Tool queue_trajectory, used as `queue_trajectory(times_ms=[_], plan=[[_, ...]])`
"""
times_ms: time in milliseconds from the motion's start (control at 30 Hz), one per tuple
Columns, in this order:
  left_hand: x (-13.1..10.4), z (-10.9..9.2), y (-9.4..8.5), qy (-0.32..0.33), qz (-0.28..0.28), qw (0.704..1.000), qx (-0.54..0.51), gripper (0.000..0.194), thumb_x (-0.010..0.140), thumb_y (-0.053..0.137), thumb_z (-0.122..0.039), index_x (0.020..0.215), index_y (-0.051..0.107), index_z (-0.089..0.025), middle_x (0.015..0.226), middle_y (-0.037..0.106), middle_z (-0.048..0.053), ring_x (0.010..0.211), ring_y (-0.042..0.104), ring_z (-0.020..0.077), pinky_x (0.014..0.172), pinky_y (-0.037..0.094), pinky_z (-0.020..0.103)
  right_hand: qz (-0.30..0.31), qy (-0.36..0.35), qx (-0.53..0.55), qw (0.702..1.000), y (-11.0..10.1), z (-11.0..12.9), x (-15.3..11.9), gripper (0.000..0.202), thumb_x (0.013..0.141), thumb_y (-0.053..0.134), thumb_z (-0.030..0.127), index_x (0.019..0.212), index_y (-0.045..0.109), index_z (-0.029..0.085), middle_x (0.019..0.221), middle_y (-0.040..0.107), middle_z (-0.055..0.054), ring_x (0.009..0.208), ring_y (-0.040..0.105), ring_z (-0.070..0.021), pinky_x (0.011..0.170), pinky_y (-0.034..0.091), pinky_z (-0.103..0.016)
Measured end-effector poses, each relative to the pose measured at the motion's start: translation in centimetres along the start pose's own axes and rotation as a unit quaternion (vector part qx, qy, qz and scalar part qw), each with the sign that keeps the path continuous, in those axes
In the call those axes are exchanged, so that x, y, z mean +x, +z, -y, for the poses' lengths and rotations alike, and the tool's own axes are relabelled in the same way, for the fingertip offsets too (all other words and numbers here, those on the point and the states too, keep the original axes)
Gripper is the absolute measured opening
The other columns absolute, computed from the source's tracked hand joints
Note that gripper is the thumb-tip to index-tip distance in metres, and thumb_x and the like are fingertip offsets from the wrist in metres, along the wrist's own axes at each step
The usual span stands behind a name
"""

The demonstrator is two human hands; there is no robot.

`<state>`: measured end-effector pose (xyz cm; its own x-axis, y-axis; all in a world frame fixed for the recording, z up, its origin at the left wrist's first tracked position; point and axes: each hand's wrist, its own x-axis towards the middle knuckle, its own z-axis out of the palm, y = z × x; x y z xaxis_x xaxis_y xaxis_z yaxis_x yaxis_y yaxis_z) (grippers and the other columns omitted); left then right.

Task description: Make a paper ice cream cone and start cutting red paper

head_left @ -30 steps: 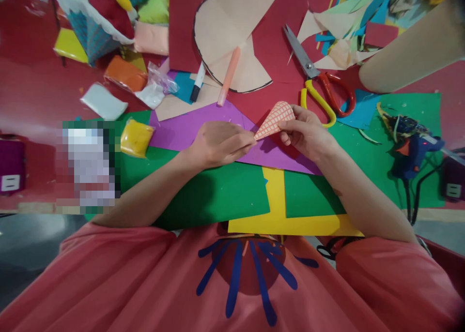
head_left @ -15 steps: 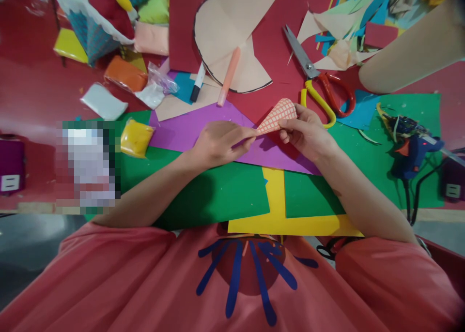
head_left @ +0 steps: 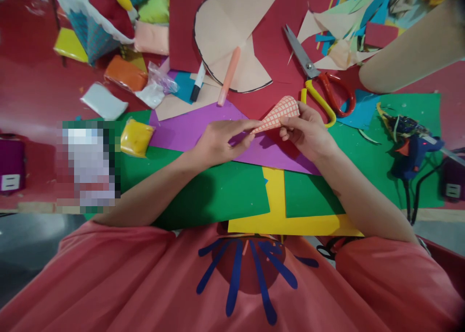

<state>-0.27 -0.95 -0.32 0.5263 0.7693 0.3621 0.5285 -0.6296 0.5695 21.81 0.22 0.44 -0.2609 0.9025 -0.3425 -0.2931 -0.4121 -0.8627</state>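
Note:
A small paper cone (head_left: pixel 278 114) with an orange-red grid pattern is held between my two hands, above the purple sheet (head_left: pixel 178 131). My left hand (head_left: pixel 223 141) pinches its narrow tip with thumb and forefinger. At the wide end, my right hand (head_left: pixel 307 128) grips the cone between thumb and fingers; some of those fingers are hidden behind it. The cone lies tilted, its wide end up and to the right. Just beyond my right hand are scissors (head_left: pixel 310 70) with one yellow and one red handle, blades apart.
A blue glue gun (head_left: pixel 414 155) with its cable lies on the right, near a big beige tube (head_left: pixel 407 51). Behind the cone are a peach marker (head_left: pixel 228 75), a black-and-white marker (head_left: pixel 198 83) and outlined beige paper (head_left: pixel 221 27). Packets, including a yellow one (head_left: pixel 137 137), lie left.
The cone has turned slightly, with its wide end a little higher and farther right. My left fingers have shifted on the tip, the forefinger stretching straighter. Other things stay put.

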Motion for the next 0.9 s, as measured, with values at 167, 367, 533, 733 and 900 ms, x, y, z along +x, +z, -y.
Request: queue_trajectory(times_ms=[167,367,533,733,900], plan=[[0.0,0.0,-0.2,0.007,-0.012,1.000,-0.019,0.027,0.092,0.056,-0.037,0.110,0.068,-0.022,0.101,0.077,0.002,0.087,0.074,0.0130,0.079,0.056,0.022,-0.009,0.001,0.010,1.000,0.1,0.2,-0.1,0.030,0.068,0.075,0.013,0.081,0.050,0.020,0.058,0.061,0.010,0.045,0.057,-0.0041,0.046,0.050,-0.015],[0.0,0.5,0.2,0.011,-0.034,0.999,0.005,0.027,0.096,0.051,-0.040,0.102,0.071,-0.022,0.094,0.078,0.003,0.084,0.074,0.0129,0.076,0.056,0.022,-0.015,0.006,0.004,1.000,0.1,0.3,-0.1,0.030,0.068,0.075,0.013,0.082,0.049,0.020,0.059,0.061,0.010,0.046,0.058,-0.0042,0.047,0.051,-0.014],[-0.4,1.1,0.4,0.053,-0.056,0.996,0.048,0.023,0.097,0.052,-0.033,0.101,0.071,-0.020,0.088,0.078,0.002,0.080,0.074,0.0118,0.073,0.054,0.021,-0.020,0.010,0.016,1.000,0.0,0.3,0.0,0.027,0.069,0.073,0.011,0.080,0.050,0.020,0.058,0.059,0.010,0.046,0.057,-0.0035,0.045,0.050,-0.013],[-0.2,1.3,0.2,0.185,-0.115,0.968,0.127,0.018,0.095,0.055,-0.026,0.109,0.065,-0.021,0.086,0.078,0.001,0.076,0.073,0.0116,0.067,0.053,0.022,-0.015,0.016,0.022,1.000,0.2,0.3,-0.2,0.024,0.070,0.071,0.008,0.080,0.052,0.018,0.059,0.060,0.008,0.046,0.057,-0.0033,0.045,0.049,-0.013],[0.6,0.5,-0.9,0.271,-0.100,0.935,0.205,0.017,0.095,0.056,-0.027,0.108,0.063,-0.018,0.088,0.078,0.000,0.075,0.073,0.0103,0.068,0.054,0.020,0.026,0.048,0.014,0.998,0.3,0.2,-0.4,0.022,0.070,0.072,0.012,0.080,0.053,0.018,0.058,0.060,0.007,0.045,0.057,-0.0045,0.043,0.048,-0.014]])
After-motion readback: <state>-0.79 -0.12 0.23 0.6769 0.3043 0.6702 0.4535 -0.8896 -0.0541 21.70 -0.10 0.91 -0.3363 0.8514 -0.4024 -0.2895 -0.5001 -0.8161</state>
